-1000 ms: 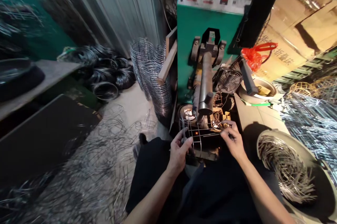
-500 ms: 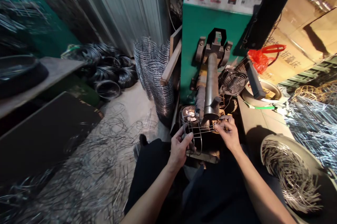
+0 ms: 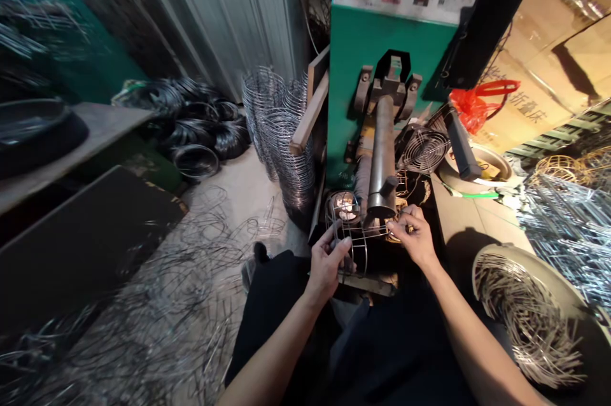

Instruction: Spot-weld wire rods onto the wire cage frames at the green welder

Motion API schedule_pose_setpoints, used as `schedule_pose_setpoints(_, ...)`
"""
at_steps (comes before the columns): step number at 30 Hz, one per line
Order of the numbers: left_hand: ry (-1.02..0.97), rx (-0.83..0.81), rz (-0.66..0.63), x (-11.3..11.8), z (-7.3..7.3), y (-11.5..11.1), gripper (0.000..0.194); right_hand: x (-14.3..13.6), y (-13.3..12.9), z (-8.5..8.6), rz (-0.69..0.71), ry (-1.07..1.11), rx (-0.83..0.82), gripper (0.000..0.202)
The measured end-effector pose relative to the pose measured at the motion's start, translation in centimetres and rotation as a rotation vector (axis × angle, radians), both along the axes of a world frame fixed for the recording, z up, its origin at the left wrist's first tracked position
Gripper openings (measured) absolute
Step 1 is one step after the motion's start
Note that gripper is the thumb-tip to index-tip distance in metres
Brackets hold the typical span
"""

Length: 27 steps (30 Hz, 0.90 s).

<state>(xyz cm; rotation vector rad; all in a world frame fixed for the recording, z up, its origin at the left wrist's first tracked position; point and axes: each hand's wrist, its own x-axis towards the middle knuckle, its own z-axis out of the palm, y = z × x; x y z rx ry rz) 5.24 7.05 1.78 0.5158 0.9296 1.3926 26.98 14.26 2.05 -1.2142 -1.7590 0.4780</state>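
Beneath the metal cylinder (image 3: 384, 158) of a green machine is a round-ended frame of thin metal wires (image 3: 366, 256). My left hand (image 3: 327, 263) grips its left part, thumb and fingers closed around the wires. On the other side my right hand (image 3: 414, 235) pinches the right end of a wire that runs across under the cylinder's tip. Whether that wire is joined to the frame is hard to make out. A round holder with pale pieces (image 3: 346, 207) sits just behind the frame, left of the cylinder.
The green machine (image 3: 348, 100) stands ahead with a red-lit panel. Tall stacks of wire rings (image 3: 289, 145) stand left of it, near a jutting wooden bar (image 3: 310, 114). Loose wires (image 3: 191, 279) litter the floor. At right are a tub of short wires (image 3: 525, 323) and a phone-like black slab (image 3: 487, 37).
Both hands keep their hold on the wires. My right hand has shifted very slightly; the frame stays almost in place under the cylinder.
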Motion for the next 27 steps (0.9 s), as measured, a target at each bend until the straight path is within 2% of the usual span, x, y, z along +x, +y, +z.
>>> schedule_pose_setpoints(13, -0.017, -0.017, -0.024, 0.2, 0.1, 1.3, 0.084, 0.0, 0.8, 0.4, -0.033, 0.011, -0.003, 0.041)
schedule_pose_setpoints(19, -0.011, -0.032, -0.018, 0.2, 0.8, 0.9, 0.084, -0.1, -0.7, 1.9, -0.037, 0.001, -0.016, 0.037)
schedule_pose_setpoints(21, -0.034, -0.047, -0.018, 0.4, 1.4, -0.6, 0.076, 0.7, -2.4, 1.5, -0.038, 0.042, -0.046, 0.028)
schedule_pose_setpoints(23, -0.087, -0.103, -0.013, 0.6, 1.7, -3.4, 0.06, 2.3, -4.9, 0.3, -0.081, 0.098, -0.098, 0.033)
schedule_pose_setpoints(25, -0.15, -0.208, -0.038, 0.4, 1.5, -7.6, 0.047, 4.3, -7.9, -1.6, -0.153, 0.11, -0.205, 0.043)
schedule_pose_setpoints(27, -0.139, -0.311, -0.161, -0.9, 0.8, -12.2, 0.044, 5.9, -10.8, -3.2, -0.162, 0.087, -0.399, 0.044)
